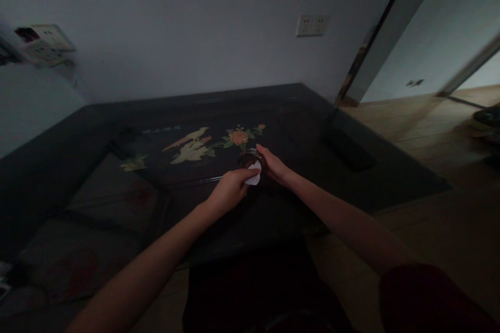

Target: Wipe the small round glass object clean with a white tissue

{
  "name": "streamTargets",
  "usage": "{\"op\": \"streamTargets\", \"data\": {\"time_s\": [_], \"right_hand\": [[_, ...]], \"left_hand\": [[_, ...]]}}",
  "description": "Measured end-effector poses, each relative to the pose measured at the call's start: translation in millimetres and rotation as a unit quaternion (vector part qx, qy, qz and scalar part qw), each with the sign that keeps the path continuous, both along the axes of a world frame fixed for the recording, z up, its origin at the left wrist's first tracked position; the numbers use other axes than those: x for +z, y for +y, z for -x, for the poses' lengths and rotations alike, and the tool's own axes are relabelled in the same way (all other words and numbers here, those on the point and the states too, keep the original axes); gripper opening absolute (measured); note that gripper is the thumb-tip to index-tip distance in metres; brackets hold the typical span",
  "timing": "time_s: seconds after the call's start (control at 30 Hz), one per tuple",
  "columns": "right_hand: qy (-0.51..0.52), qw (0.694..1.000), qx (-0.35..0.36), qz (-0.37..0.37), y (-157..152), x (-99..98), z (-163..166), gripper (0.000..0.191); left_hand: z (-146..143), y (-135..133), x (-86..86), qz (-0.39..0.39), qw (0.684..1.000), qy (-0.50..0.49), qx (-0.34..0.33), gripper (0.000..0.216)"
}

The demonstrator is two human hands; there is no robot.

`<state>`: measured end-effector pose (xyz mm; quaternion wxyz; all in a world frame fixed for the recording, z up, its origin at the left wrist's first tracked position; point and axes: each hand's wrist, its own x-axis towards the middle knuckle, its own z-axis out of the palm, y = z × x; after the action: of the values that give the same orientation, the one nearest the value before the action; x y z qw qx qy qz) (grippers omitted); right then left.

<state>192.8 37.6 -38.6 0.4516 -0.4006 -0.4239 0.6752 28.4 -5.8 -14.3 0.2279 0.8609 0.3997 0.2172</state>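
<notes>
My left hand (229, 187) is closed, pinching a folded white tissue (253, 174) between thumb and fingers. The tissue is at the near side of a small, round, dark glass dish (245, 159) with a shiny rim. Around the dish's right side curves my right hand (276, 167), its thumb along the far edge and its other fingers mostly hidden. Both hands are over the middle of a dark, glossy table (219, 229). Dim light leaves the dish's inside hard to make out.
Under the table's glossy top shows a bird-and-flower picture (191, 148). A dark flat object or reflection (347, 150) lies towards the right. Wall sockets (312, 25) are behind the table, with more sockets (52, 37) at the left. Wooden floor (394, 119) runs along the right.
</notes>
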Motion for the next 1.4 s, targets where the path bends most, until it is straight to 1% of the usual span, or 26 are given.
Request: {"op": "streamTargets", "data": {"time_s": [0.1,0.17,0.27,0.37,0.43,0.5,0.57,0.63,0.73,0.8,0.83,0.9,1.0,1.07,1.17,1.23,1.3,1.4], "right_hand": [[-0.002,1.000,-0.014,-0.007,0.2,-0.4,0.3,0.043],[-0.001,1.000,-0.019,-0.008,0.3,-0.9,0.6,0.042],[0.003,1.000,-0.016,-0.002,0.6,-1.7,1.0,0.042],[0.008,1.000,-0.010,0.011,0.2,-0.6,1.0,0.042],[0.012,1.000,-0.014,0.013,-0.9,1.7,0.5,0.042],[0.016,1.000,-0.014,0.011,-2.4,4.6,-0.2,0.041],[0.018,1.000,0.001,0.011,-4.0,7.2,-1.0,0.041],[0.016,1.000,0.020,0.012,-5.4,8.9,-1.9,0.043],[0.007,1.000,0.022,0.014,-6.2,9.8,-2.9,0.046],[0.005,1.000,0.019,0.016,-5.8,9.9,-3.2,0.047],[0.006,1.000,0.019,0.016,-5.4,9.9,-3.2,0.048],[0.011,1.000,0.021,0.017,-4.1,9.6,-2.9,0.048],[0.018,0.999,0.023,0.013,-2.3,7.8,-2.3,0.046],[0.015,1.000,0.022,0.006,-1.6,5.6,-1.9,0.044],[0.008,1.000,0.013,0.001,-1.1,1.7,-1.6,0.045],[0.011,1.000,0.011,0.001,-0.7,-0.5,-1.7,0.047],[0.015,1.000,0.010,0.003,0.0,-2.2,-1.7,0.047],[0.014,1.000,0.007,0.008,1.3,-3.6,-1.6,0.048]], "left_hand": [[6.7,0.7,9.8,-0.092,0.987,0.127,-0.020,0.045],[8.5,0.5,15.9,-0.134,0.974,0.182,-0.027,0.036],[7.8,-0.2,19.7,-0.175,0.961,0.213,-0.028,0.031],[6.0,-1.2,15.6,-0.181,0.962,0.204,-0.021,0.034],[4.2,-2.7,10.4,-0.167,0.970,0.178,-0.017,0.039],[1.3,-5.4,5.3,-0.137,0.982,0.130,-0.016,0.045],[-2.7,-9.0,1.4,-0.084,0.995,0.061,-0.013,0.048],[-7.1,-11.9,-0.9,-0.010,1.000,-0.013,0.006,0.052],[-12.4,-12.4,-3.2,0.091,0.988,-0.119,0.024,0.054],[-13.6,-10.5,-4.6,0.120,0.980,-0.155,0.021,0.052],[-13.4,-9.3,-5.2,0.119,0.980,-0.155,0.019,0.051],[-11.1,-7.3,-5.4,0.088,0.989,-0.116,0.010,0.053],[-4.7,-5.8,-1.4,-0.018,1.000,0.007,-0.022,0.053],[-0.3,-5.9,4.1,-0.086,0.991,0.096,-0.032,0.049],[3.8,-6.4,12.4,-0.154,0.969,0.193,-0.025,0.040],[4.3,-6.2,15.4,-0.187,0.957,0.222,-0.017,0.036],[3.7,-6.0,15.7,-0.210,0.951,0.228,-0.011,0.034],[1.3,-6.9,13.0,-0.220,0.949,0.226,-0.002,0.034]]}}
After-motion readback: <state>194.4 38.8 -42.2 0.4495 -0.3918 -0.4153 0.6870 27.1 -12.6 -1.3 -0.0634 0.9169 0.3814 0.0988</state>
